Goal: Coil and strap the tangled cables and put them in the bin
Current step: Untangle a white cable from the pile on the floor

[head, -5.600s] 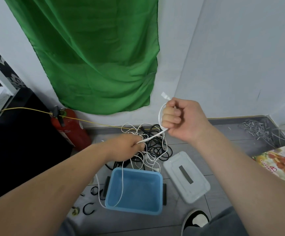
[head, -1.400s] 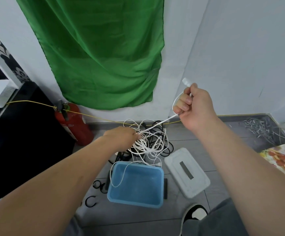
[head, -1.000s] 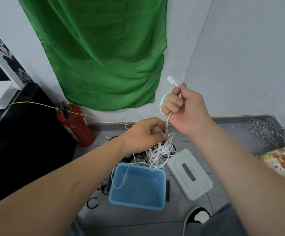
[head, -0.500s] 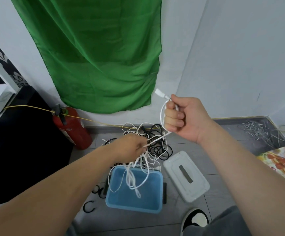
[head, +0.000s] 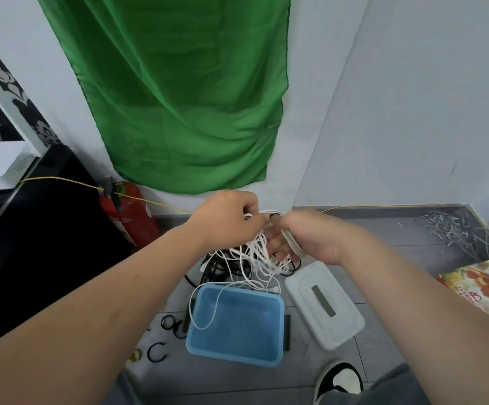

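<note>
Step in hand: coiling, no strap on yet. R hand (head: 304, 236) acts as the former: several turns of the white cable (head: 291, 244) lie wound round its palm, fingers loosely bent under them to hold the coil. L hand (head: 228, 217) sits just beside it, fingers curled, pinching the same cable at the top of the coil to feed a turn.

Most of the cable isn't coiled: a knotted bunch hangs below both hands, and one long loop drapes over the left rim into the blue bin (head: 231, 357) on the floor (head: 398, 258). The bin holds only that stray loop. Its white lid (head: 325, 305) lies just right of it. Black cables (head: 217, 267) lie behind the bin, untouched.

Next, prob: L hand pulls slack free of the knots and lays it round the R hand w/o crossing turns; tangle likely snags, so short pulls. Then a black strap (head: 149, 353) from the floor left of the bin.

Writing: printed sheet (head: 483, 285) at right has a cartoon figure and text, too small to read. No brand legible anywhere.
</note>
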The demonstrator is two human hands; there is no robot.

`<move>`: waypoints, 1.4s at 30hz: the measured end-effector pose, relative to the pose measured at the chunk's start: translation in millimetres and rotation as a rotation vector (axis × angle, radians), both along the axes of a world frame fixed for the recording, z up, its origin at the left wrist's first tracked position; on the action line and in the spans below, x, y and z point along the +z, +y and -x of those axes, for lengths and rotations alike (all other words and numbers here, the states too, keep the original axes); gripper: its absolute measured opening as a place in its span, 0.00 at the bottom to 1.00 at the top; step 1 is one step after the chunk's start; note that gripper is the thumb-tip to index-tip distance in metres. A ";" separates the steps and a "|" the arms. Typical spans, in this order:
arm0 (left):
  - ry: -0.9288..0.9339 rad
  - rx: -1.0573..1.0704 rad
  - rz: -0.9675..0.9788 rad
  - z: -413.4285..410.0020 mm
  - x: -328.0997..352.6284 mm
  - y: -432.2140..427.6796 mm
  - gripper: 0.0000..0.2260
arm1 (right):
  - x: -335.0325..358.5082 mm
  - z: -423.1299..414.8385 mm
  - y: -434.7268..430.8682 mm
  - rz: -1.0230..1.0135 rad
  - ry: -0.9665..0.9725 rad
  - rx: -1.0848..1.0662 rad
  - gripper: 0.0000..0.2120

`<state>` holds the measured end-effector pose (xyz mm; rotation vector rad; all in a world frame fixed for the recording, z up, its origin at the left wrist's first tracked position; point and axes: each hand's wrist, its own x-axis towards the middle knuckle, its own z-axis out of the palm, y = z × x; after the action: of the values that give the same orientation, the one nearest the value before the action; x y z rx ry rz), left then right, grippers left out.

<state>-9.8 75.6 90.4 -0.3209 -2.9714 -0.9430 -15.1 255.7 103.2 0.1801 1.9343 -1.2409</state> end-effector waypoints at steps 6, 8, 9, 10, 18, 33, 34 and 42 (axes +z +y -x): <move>-0.153 -0.093 -0.287 -3.9 -4.5 4.0 0.12 | -1.3 4.2 -15.0 0.130 0.191 -0.323 0.15; -0.202 -0.075 -0.327 -4.5 -3.9 3.6 0.11 | -0.6 4.6 -16.6 0.038 0.338 -0.413 0.11; -0.209 -0.059 -0.318 -3.4 -4.0 2.4 0.10 | 0.0 6.1 -16.5 0.025 0.375 -0.452 0.11; -0.207 -0.045 -0.298 -2.5 -3.7 1.1 0.10 | 1.6 6.8 -16.8 0.033 0.394 -0.476 0.10; -0.342 -0.047 -0.668 -21.7 17.4 -4.1 0.10 | 28.2 7.0 -2.6 0.570 0.172 -0.775 0.11; -0.095 0.291 -0.506 -40.2 66.7 -43.3 0.10 | 46.2 5.3 27.6 0.527 0.205 -0.977 0.11; -0.113 0.376 -0.567 -37.0 68.4 -53.8 0.12 | 45.3 7.4 37.4 0.514 0.206 -1.049 0.12; -0.143 0.629 -0.655 -20.6 57.6 -115.0 0.05 | 18.7 8.2 85.3 0.375 0.245 -1.307 0.10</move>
<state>10.9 -39.4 148.0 0.6590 -2.3769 -1.7396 -23.3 341.1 122.0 1.2768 1.6606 -2.4945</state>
